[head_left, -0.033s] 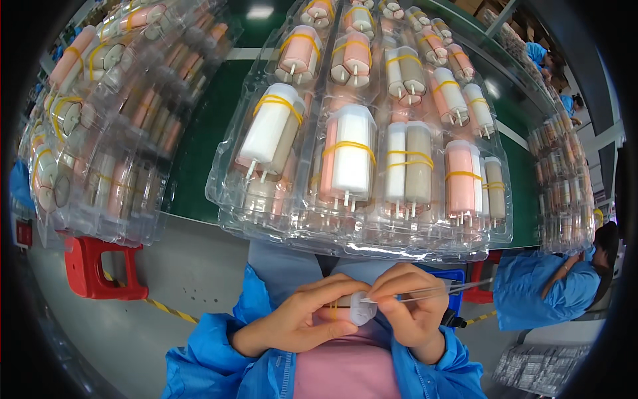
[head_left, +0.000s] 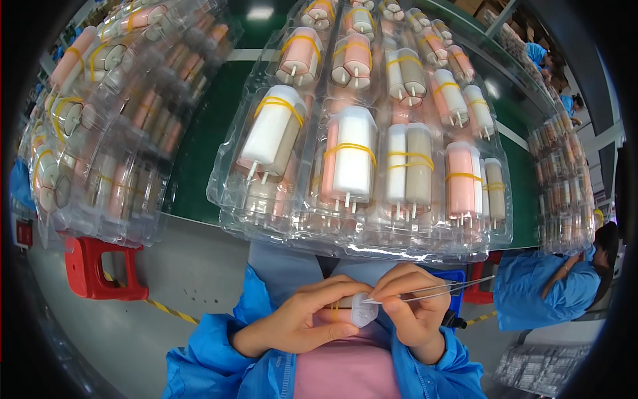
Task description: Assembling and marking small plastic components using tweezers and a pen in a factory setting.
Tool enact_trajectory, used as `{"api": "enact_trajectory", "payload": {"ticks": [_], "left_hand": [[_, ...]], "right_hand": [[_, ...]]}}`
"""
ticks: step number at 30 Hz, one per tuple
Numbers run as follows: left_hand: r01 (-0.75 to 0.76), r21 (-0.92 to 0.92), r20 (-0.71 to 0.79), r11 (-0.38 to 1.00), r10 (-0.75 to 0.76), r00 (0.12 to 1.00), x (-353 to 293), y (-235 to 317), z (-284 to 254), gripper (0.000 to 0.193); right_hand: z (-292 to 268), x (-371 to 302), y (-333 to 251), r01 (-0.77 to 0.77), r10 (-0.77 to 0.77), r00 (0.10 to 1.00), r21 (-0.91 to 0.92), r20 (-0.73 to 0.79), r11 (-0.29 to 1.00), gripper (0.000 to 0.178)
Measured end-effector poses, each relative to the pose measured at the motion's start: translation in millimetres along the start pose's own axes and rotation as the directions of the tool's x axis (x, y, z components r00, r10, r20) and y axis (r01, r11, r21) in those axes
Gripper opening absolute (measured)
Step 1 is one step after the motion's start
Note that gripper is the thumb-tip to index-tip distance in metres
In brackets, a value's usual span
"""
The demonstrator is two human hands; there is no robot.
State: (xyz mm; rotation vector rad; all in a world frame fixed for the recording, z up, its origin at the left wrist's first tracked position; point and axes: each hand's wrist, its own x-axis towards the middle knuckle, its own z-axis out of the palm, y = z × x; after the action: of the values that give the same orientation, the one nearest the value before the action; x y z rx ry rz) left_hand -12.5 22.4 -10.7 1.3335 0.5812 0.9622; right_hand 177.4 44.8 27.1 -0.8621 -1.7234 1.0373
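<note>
Over my lap, my left hand (head_left: 299, 319) is wrapped round a small banded bundle (head_left: 341, 313) of pink and greyish tubes. A yellow rubber band circles it, and its translucent, cap-like end (head_left: 363, 310) points to the right. My right hand (head_left: 413, 309) pinches slim metal tweezers (head_left: 465, 284), whose far end sticks out to the right. Their tips meet the bundle's capped end; whether they grip a part there is too small to tell. Fingers cover much of the bundle.
In front stands a stack of clear plastic trays (head_left: 279, 229) holding several banded tube bundles (head_left: 352, 159) on a green table (head_left: 199, 146). More filled trays (head_left: 143, 223) stand at left. A red stool (head_left: 86, 269) is at lower left, and a person in blue (head_left: 545, 289) sits at right.
The tweezers have shifted slightly at the bundle's capped end, and the bundle has turned a little. Both hands keep their hold.
</note>
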Motion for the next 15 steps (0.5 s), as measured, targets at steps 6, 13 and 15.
{"api": "enact_trajectory", "payload": {"ticks": [6,13,15], "left_hand": [[-0.002,-0.042,0.004,0.999,0.002,1.0,1.7,-1.0,-0.6,0.051],[0.042,-0.101,-0.012,0.994,-0.043,0.999,-0.9,-4.7,1.6,0.053],[0.041,-0.101,-0.009,0.994,-0.042,0.999,-0.7,-4.7,1.6,0.053]], "right_hand": [[-0.7,-0.8,4.0,0.03,-0.027,0.999,0.073,-0.046,0.997,0.01],[1.0,-3.7,7.3,0.033,-0.028,0.998,0.073,-0.063,0.997,0.011],[1.1,-4.1,8.4,0.041,-0.036,0.997,0.079,-0.062,0.996,0.01]]}}
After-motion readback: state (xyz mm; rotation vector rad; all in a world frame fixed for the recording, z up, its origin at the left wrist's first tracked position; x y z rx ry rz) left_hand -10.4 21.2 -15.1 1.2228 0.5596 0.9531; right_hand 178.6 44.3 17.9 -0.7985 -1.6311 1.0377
